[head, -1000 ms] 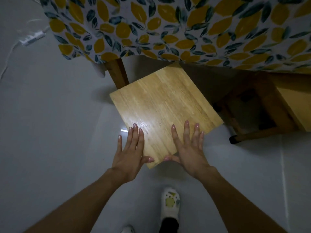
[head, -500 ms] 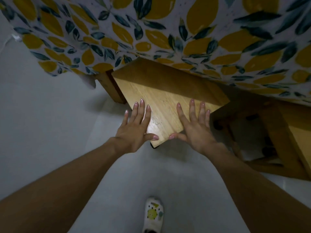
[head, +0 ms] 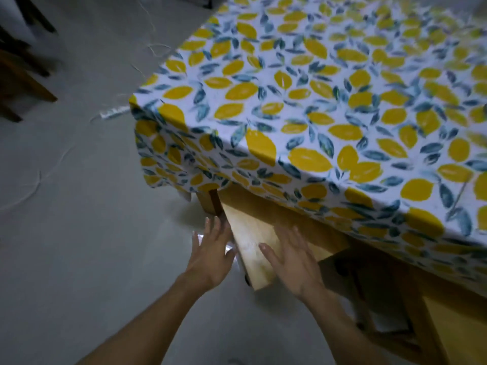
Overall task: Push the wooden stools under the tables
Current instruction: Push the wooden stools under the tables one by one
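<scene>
A light wooden stool (head: 253, 246) sits mostly under the table (head: 329, 106), which wears a cloth printed with yellow lemons and blue leaves. Only the stool's near corner sticks out past the cloth's hem. My left hand (head: 210, 256) hovers flat with spread fingers just left of the seat's edge, beside the table leg (head: 209, 202). My right hand (head: 292, 262) is flat and open over the seat's right side; whether it touches the wood I cannot tell. Neither hand grips anything.
A second wooden stool (head: 453, 330) stands at the lower right, partly under the table. Dark wooden furniture legs (head: 23, 75) are at the upper left. A white power strip (head: 114, 113) and thin cords lie on the grey floor left of the table.
The stool has slid further under the table, so less of its seat shows. My view has risen and now takes in the tabletop. Both hands have lifted from pressing the seat.
</scene>
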`<state>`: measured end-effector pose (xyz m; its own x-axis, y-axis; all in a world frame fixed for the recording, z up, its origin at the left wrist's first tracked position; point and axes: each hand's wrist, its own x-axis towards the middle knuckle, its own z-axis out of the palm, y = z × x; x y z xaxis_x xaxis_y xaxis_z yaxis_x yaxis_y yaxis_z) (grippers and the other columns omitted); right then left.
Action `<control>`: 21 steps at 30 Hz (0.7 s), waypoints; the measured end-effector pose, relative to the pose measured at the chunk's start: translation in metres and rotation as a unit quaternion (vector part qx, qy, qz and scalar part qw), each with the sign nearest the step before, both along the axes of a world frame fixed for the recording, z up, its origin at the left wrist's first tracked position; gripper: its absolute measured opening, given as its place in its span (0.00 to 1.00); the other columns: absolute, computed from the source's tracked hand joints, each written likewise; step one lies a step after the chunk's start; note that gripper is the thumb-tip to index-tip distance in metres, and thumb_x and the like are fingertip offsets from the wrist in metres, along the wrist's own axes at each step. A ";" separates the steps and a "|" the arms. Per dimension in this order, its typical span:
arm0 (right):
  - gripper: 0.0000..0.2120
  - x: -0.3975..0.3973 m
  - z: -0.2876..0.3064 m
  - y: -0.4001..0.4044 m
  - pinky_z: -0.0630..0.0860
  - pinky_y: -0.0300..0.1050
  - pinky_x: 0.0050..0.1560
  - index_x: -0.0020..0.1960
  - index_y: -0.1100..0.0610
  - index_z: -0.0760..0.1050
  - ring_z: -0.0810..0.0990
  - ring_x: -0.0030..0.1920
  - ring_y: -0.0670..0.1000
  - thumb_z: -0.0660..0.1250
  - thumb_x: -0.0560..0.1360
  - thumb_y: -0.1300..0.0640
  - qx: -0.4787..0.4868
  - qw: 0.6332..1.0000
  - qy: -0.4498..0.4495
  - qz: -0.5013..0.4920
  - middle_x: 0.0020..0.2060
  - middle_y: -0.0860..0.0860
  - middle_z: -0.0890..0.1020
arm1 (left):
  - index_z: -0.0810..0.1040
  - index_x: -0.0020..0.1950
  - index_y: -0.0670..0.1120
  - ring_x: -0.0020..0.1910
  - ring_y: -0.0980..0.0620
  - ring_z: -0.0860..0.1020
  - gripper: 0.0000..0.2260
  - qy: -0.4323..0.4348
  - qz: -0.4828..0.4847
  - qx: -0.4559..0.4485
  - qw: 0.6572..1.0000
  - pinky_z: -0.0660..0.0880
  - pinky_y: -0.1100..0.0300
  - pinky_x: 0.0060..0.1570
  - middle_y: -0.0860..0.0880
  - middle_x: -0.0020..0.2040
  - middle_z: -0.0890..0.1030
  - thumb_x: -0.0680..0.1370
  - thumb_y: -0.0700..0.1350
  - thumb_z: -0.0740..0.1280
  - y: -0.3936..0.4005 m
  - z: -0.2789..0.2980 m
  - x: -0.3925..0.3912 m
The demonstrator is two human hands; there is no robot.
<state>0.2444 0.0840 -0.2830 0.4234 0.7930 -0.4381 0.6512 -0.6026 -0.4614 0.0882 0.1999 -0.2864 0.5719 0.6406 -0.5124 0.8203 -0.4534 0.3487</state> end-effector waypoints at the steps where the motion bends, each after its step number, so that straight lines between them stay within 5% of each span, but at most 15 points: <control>1: 0.32 -0.006 0.025 0.011 0.53 0.49 0.75 0.77 0.48 0.55 0.49 0.78 0.50 0.50 0.78 0.34 0.019 1.000 0.023 0.003 0.78 0.49 0.57 | 0.48 0.78 0.48 0.77 0.44 0.40 0.26 -0.016 0.043 -0.004 0.999 0.42 0.42 0.73 0.46 0.79 0.44 0.82 0.49 0.55 0.005 0.022 -0.007; 5: 0.30 -0.031 0.119 0.062 0.54 0.47 0.74 0.76 0.49 0.60 0.54 0.77 0.50 0.51 0.79 0.35 0.057 0.996 0.032 0.067 0.77 0.49 0.60 | 0.58 0.76 0.49 0.76 0.38 0.51 0.23 -0.058 0.145 -0.018 0.988 0.50 0.41 0.73 0.46 0.79 0.53 0.81 0.47 0.57 0.038 0.119 -0.041; 11: 0.29 -0.063 0.245 0.150 0.55 0.52 0.75 0.75 0.50 0.63 0.56 0.77 0.55 0.55 0.79 0.37 0.127 0.989 0.012 0.079 0.76 0.52 0.63 | 0.59 0.76 0.51 0.77 0.41 0.49 0.24 -0.146 0.154 0.032 0.977 0.46 0.42 0.73 0.47 0.78 0.55 0.81 0.50 0.59 0.121 0.243 -0.087; 21: 0.28 -0.117 0.328 0.306 0.55 0.51 0.74 0.75 0.49 0.63 0.55 0.77 0.52 0.57 0.79 0.38 0.153 0.988 -0.013 -0.001 0.77 0.51 0.59 | 0.55 0.77 0.52 0.78 0.45 0.45 0.25 -0.213 0.112 0.019 0.970 0.42 0.47 0.75 0.48 0.79 0.51 0.81 0.51 0.58 0.284 0.327 -0.161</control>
